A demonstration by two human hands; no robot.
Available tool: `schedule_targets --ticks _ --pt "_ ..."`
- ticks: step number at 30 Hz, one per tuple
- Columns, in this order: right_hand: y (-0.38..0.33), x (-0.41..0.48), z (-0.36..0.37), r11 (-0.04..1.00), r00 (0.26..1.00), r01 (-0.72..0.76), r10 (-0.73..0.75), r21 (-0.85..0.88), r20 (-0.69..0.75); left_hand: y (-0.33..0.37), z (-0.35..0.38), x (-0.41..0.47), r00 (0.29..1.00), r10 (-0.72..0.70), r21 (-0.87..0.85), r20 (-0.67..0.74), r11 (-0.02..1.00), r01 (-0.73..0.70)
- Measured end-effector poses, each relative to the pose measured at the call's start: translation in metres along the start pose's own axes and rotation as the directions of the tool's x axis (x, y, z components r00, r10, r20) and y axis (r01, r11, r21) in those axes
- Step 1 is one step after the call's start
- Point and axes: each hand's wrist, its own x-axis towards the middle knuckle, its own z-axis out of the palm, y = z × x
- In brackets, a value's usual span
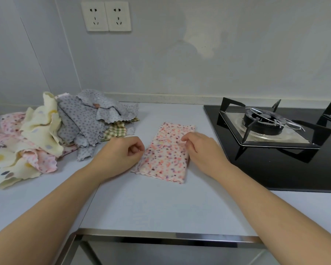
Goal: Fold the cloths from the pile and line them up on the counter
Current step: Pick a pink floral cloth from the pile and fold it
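Pink-speckled cloth (pixel 166 155) is lying on the tabletop (pixel 161 203), already folded into a narrow strip that is running away from the viewer. It is sitting between the pile (pixel 65 127) on its left and the hob (pixel 275 169) on its right, touching neither.

The left hand (pixel 120 153) is sitting at the strip's left edge. Its grip is drawn together, with thumb and forefinger curling onto the hem and apparently pinching it. The right hand (pixel 203 150) is resting over the right edge, and its grip is clamping a small tuck of fabric near the strip's middle.

Judged from this layout, the task is standing near its start. One cloth is being folded, probably with a further fold or a smoothing to come. No finished cloth is showing elsewhere on the tabletop, so the line is not yet begun.

The pile is lying crumpled at the back left, with grey dotted, cream spotted, checked and pink pieces overlapping one another, all of them unfolded. Nearly all of the work is therefore remaining: finishing this cloth, setting it down as the first of the row, then taking the others one by one.
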Motion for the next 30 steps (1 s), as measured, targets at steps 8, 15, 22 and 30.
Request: schedule_targets --ticks 8,15,22,30 --pt "-0.002 -0.004 -0.004 0.973 0.995 0.088 -0.095 0.211 0.023 0.007 -0.004 0.001 0.995 -0.026 -0.244 0.1 0.968 0.05" --pt "-0.005 -0.008 -0.005 0.929 0.982 0.16 -0.184 0.334 0.04 0.017 0.004 0.002 0.944 0.186 -0.24 0.273 0.963 -0.121" --pt "-0.007 -0.011 -0.006 0.914 0.973 0.158 -0.209 0.374 0.099 0.016 0.006 0.0 0.928 0.191 -0.226 0.32 0.967 -0.121" --pt "-0.007 -0.011 -0.006 0.909 0.973 0.142 -0.201 0.392 0.113 0.018 0.005 0.001 0.915 0.2 -0.182 0.349 0.973 -0.143"
